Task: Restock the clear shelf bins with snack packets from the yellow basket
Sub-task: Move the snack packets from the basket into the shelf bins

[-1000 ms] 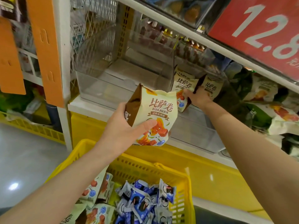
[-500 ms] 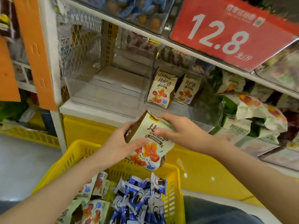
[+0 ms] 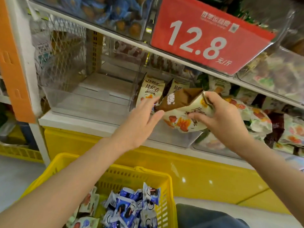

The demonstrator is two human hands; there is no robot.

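My right hand (image 3: 222,119) grips a cream and brown snack packet (image 3: 182,111) at its top edge, tilted on its side in front of the middle clear bin (image 3: 171,137). My left hand (image 3: 141,122) is beside the packet's brown end with fingers straight, fingertips touching or nearly touching it. Two matching packets (image 3: 152,92) stand upright inside that bin behind the hands. The clear bin to the left (image 3: 79,102) holds nothing. The yellow basket (image 3: 148,172) sits below with blue packets (image 3: 131,209) and cream packets (image 3: 88,204) in it.
A red 12.8 price sign (image 3: 205,35) hangs from the upper shelf edge. Green and white snack bags (image 3: 256,119) fill the bins at right. An orange post (image 3: 11,63) stands at the left. A yellow base panel (image 3: 197,175) runs under the shelf.
The packet passed from my left hand to my right hand and rose up to the middle bin, turning onto its side. My left hand let go and now has straight fingers.
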